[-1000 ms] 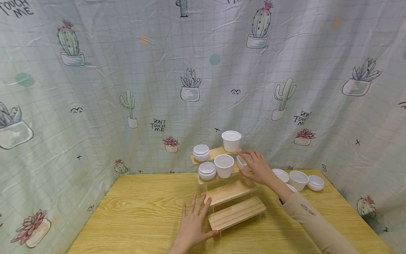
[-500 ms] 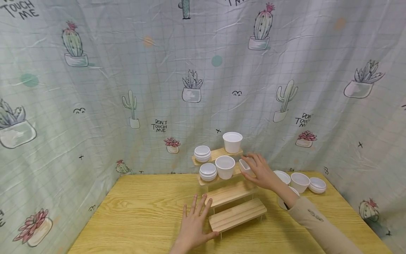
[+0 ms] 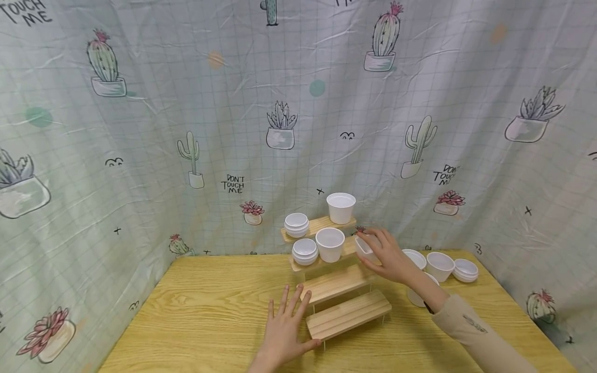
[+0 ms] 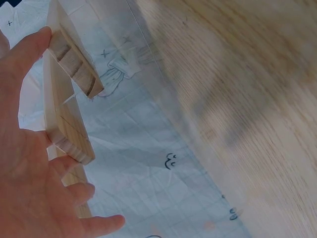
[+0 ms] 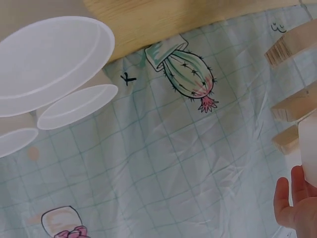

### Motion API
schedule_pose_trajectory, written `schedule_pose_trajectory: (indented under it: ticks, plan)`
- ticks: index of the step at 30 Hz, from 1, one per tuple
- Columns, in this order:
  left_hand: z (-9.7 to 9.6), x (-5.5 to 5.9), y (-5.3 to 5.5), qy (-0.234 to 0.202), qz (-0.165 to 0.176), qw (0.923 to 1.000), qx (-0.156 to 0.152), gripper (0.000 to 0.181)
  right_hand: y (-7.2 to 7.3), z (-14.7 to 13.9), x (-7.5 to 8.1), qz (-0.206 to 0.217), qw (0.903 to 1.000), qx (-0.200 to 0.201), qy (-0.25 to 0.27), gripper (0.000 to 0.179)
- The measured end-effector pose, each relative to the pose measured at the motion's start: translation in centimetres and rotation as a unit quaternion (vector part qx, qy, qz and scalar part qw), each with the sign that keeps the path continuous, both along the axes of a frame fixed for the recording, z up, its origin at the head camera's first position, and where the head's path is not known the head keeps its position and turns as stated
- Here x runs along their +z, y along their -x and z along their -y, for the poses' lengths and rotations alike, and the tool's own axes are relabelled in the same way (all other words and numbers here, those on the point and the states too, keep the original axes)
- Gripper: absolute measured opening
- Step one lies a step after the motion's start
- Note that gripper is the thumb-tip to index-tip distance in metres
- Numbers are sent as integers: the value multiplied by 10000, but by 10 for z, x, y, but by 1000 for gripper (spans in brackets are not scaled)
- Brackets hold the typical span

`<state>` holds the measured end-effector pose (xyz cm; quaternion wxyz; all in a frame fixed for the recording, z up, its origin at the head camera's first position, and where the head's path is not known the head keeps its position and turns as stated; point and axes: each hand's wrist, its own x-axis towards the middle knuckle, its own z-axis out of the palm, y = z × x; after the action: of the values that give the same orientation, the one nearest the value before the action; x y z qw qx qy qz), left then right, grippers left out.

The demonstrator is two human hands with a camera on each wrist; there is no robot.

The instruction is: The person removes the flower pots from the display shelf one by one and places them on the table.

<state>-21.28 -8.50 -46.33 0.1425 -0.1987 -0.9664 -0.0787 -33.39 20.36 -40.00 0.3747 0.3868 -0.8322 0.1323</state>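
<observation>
A stepped wooden stand [image 3: 349,314] with several tiers stands on the table. My right hand [image 3: 391,257] grips a small square white pot [image 3: 364,248] at the right end of the second tier from the top; whether its base touches the wood is hidden. The right wrist view shows part of that white pot [image 5: 309,148] above the fingers. My left hand [image 3: 283,331] has its fingers spread at the stand's left side. In the left wrist view, the left hand's thumb [image 4: 37,42] touches the end of one step [image 4: 74,62], and other fingers lie against another step [image 4: 69,124].
A round white pot [image 3: 330,244] and a ridged bowl-like pot [image 3: 304,252] share the second tier. Another round pot [image 3: 341,208] and ridged pot [image 3: 296,225] stand on top. More white pots [image 3: 440,267] stand at the table's right. A cactus-print curtain [image 3: 298,129] hangs behind.
My right hand has shifted a little right and down with the square pot, widening the gap to the round pot beside it. The left hand keeps its place.
</observation>
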Motion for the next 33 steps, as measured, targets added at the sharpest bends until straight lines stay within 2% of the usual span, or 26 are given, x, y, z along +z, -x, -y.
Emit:
schedule_pose_trajectory:
  ticks: [10, 15, 26, 33]
  plan:
    - [0, 1, 0, 20, -20, 10000, 1, 96, -17, -13, -5, 97, 9999, -5, -110, 53]
    - [0, 1, 0, 13, -12, 10000, -3, 97, -23, -16, -8, -8, 9998, -26, -181, 60]
    - [0, 4, -1, 85, -26, 10000, 30, 97, -35, -21, -13, -125, 9995, -68, -299, 59]
    - [-1, 4, -1, 111, 23, 9999, 28, 97, -45, -26, -19, -20, 9992, -291, -287, 60]
